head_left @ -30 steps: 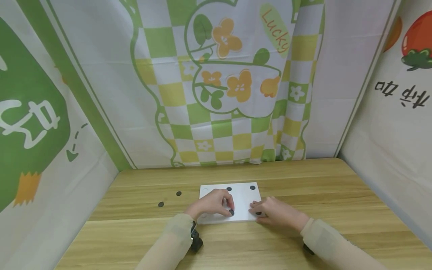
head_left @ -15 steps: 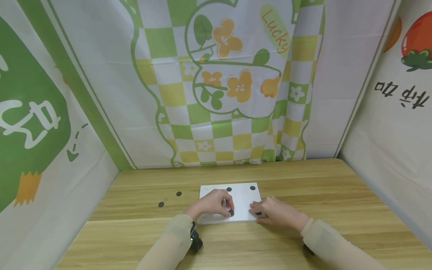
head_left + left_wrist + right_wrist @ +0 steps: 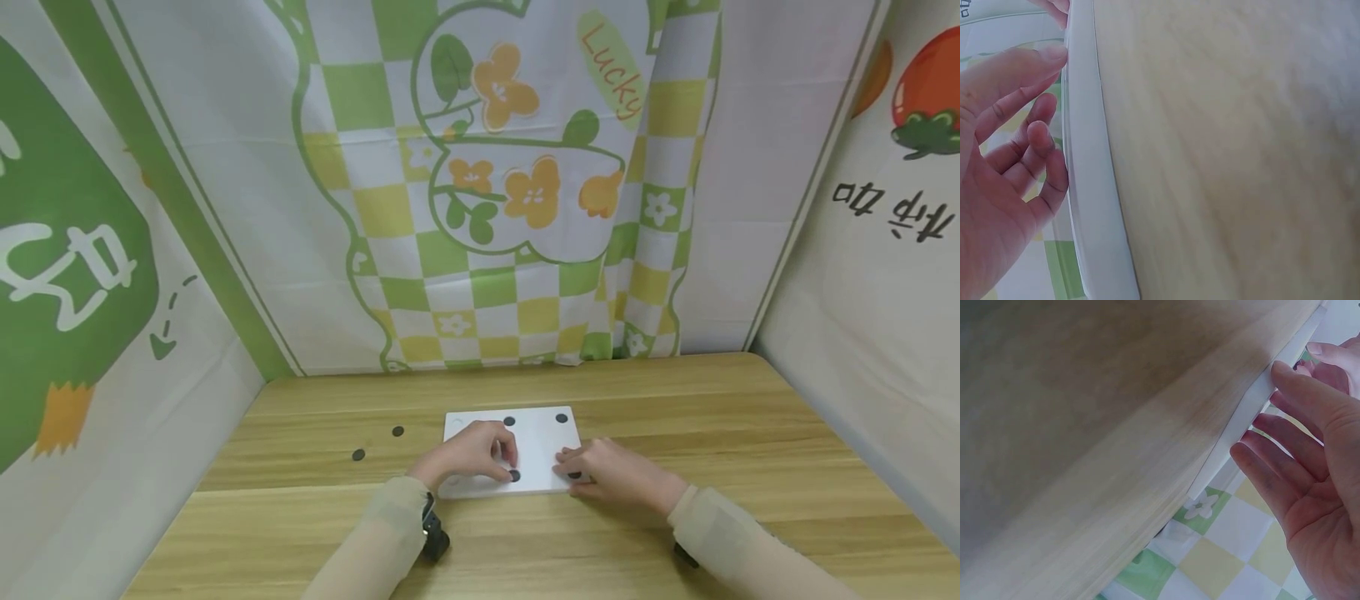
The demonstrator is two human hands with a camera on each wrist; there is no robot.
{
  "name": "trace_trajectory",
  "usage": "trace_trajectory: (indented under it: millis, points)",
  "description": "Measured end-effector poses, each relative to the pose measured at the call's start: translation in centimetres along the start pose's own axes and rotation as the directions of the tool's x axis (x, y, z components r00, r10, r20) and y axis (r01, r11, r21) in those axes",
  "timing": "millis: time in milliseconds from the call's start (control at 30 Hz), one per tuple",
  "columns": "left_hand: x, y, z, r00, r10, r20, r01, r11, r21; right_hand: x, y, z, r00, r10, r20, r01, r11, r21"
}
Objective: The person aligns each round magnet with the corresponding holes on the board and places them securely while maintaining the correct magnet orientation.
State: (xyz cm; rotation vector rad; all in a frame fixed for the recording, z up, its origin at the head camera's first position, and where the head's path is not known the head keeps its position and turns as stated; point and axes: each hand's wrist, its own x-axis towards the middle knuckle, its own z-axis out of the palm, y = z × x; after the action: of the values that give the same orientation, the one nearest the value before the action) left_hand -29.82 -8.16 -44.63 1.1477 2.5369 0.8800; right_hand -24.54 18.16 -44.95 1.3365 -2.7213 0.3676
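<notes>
A flat white board (image 3: 540, 450) with round recesses lies on the table. My left hand (image 3: 472, 450) is over its front middle, beside a black disc (image 3: 514, 476) lying on the board. The thumb is at the disc's left edge; the index fingertip is just above it, with a small gap. In the left wrist view my left hand (image 3: 1010, 150) has its fingers loosely bent. My right hand (image 3: 611, 471) holds the board's front right corner, thumb at the front edge, fingers on top. A second black disc (image 3: 574, 474) shows partly between them.
Two more black discs, one at the back middle (image 3: 509, 421) and one at the back right corner (image 3: 562, 418), sit on the board. Left of it, two loose black discs (image 3: 397, 431) (image 3: 358, 455) lie on the wooden table (image 3: 300, 533). Printed curtains (image 3: 480, 292) hang behind.
The left index fingertip has lifted slightly off the front middle disc, which now looks lower and flatter on the board. The right hand has stayed in place.
</notes>
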Motion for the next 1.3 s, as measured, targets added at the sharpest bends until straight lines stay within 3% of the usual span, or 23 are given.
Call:
trace_trajectory:
  millis: [200,600,1067,1300]
  points:
    - [-0.2,-0.3,-0.1,1.0,0.015,-0.015,-0.015,1.0,0.009,0.0,0.0,0.0,1.0,0.002,-0.005,-0.002,1.0,-0.007]
    - [-1.4,-1.2,-0.6,0.999,-0.031,-0.045,0.032,0.999,0.021,0.0,-0.2,-0.2,1.0,0.02,0.003,-0.02,1.0,-0.006]
    - [-3.9,-2.6,-1.9,0.984,-0.141,-0.106,0.137,0.99,-0.043,-0.1,-0.2,-0.1,1.0,0.006,-0.001,-0.006,1.0,0.003]
    - [-5.2,-3.4,-2.6,0.981,-0.128,-0.143,0.13,0.992,0.0,0.0,-0.2,-0.1,1.0,0.006,0.002,-0.006,1.0,-0.001]
